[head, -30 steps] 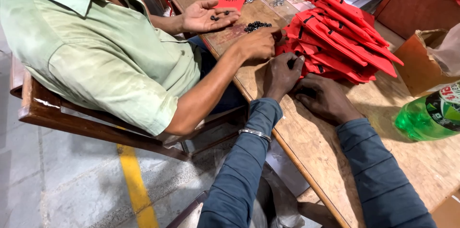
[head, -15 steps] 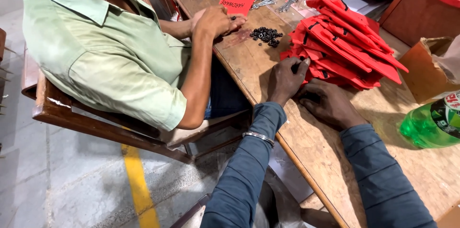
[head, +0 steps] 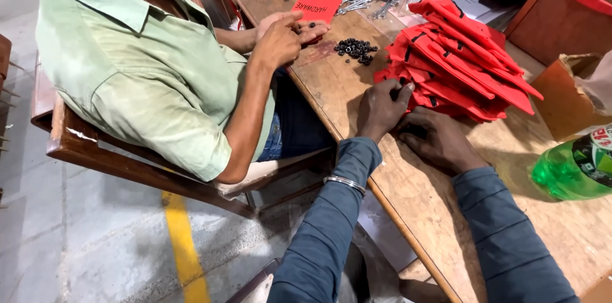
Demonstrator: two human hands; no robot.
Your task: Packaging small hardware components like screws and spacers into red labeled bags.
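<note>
Left hand (head: 380, 108) rests curled, fingertips touching the pile of flat red fabric pouches (head: 460, 61) ahead. Right hand (head: 437, 140) lies just beside; its grip cannot be told.

On the surface (head: 446, 188), both hands (left hand (head: 380, 108), right hand (head: 437, 140)) rest against the pouch stack (head: 462, 64); washers (head: 357, 50) lie behind, a bottle (head: 570, 169) to the right.

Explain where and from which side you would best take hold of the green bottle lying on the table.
Probably around its body, coming from above. The green bottle lies on its side at the table's right edge, its rounded flank facing up and clear, with its far end cut off by the frame. The right hand is nearest; it rests by the red pile, like the left hand.
</note>
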